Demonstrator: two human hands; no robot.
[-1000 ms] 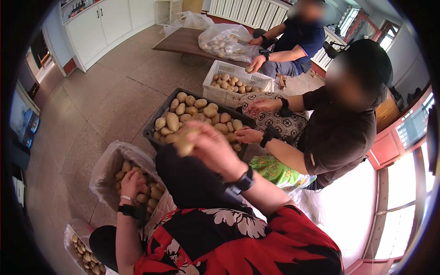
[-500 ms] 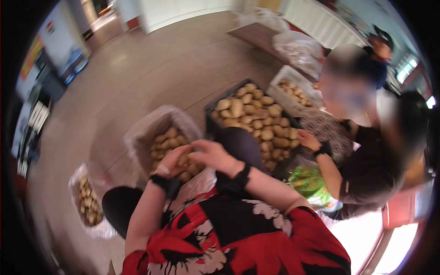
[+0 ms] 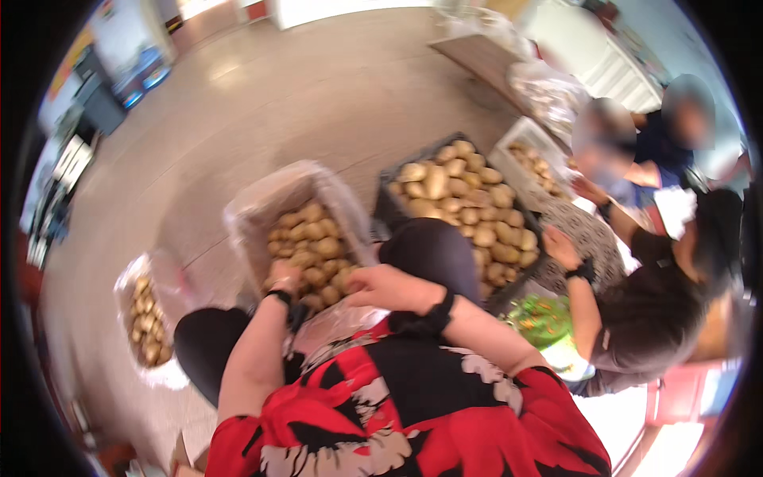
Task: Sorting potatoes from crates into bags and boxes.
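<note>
A box lined with clear plastic [image 3: 246,211] stands in front of my knees, filled with brown potatoes [image 3: 326,246]. My left hand [image 3: 284,277] reaches down onto the potatoes along the near left side; its fingertips are hidden, so its grip does not show. Over the near right edge of that box hovers my right hand [image 3: 387,288], fingers loosely bent and apart, no object visible in it. A dark crate [image 3: 387,215] heaped with larger potatoes [image 3: 461,195] stands to the right, partly behind my right knee.
At left, a smaller plastic-lined container [image 3: 123,306] holds pale potatoes. A co-worker's hand [image 3: 562,248] is at the dark crate's right edge, near a green bag [image 3: 540,322]. Beyond sit a white crate [image 3: 509,143] of potatoes and a low brown board [image 3: 481,67].
My hands were together over the box with a potato between them. They have separated: the left lowered onto the potatoes, the right shifted slightly right. The head view has shifted a little.
</note>
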